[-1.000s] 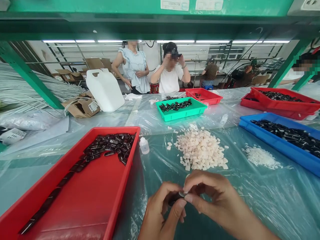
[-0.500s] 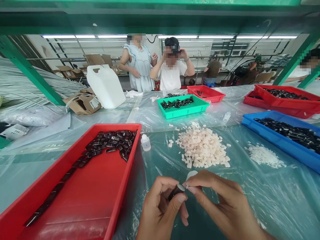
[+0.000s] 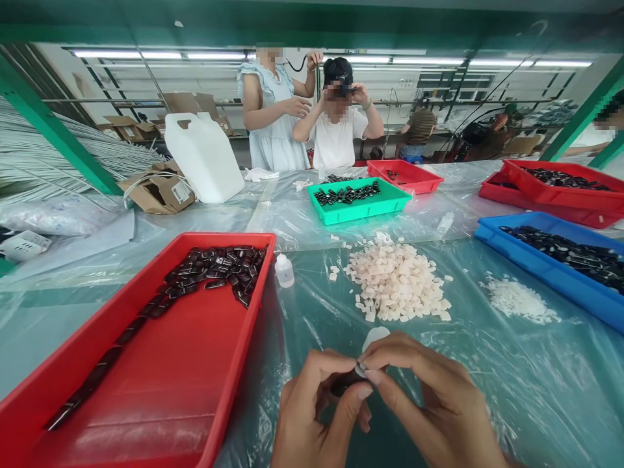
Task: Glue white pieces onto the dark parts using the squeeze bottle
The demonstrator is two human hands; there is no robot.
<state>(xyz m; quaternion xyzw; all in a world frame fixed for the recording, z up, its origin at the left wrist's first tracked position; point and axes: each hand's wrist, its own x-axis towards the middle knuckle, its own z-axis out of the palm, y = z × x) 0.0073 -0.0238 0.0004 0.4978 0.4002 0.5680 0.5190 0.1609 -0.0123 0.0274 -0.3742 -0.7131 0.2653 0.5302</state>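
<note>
Low in the middle of the view, my left hand (image 3: 316,409) is closed around a small dark part (image 3: 345,382), thumb and fingers pinching it. My right hand (image 3: 429,396) meets it from the right, its fingertips pinched on a small whitish piece (image 3: 361,370) pressed against the dark part's end. Just beyond my hands lies a pile of small white pieces (image 3: 397,283) on the plastic sheet. A big red tray (image 3: 146,364) with a row of dark parts (image 3: 214,276) stands to my left.
A small white dropper bottle (image 3: 284,270) stands by the red tray. A blue tray (image 3: 550,266), a green tray (image 3: 361,201) and more red trays (image 3: 556,185) hold dark parts. A second white heap (image 3: 519,300) lies right. A white jug (image 3: 202,156) and two people stand across the table.
My hands stayed together on the dark part, with the right fingertips pressing the whitish piece closer onto its end. The view tilted up slightly. The standing person across raised their hands to the seated one's head.
</note>
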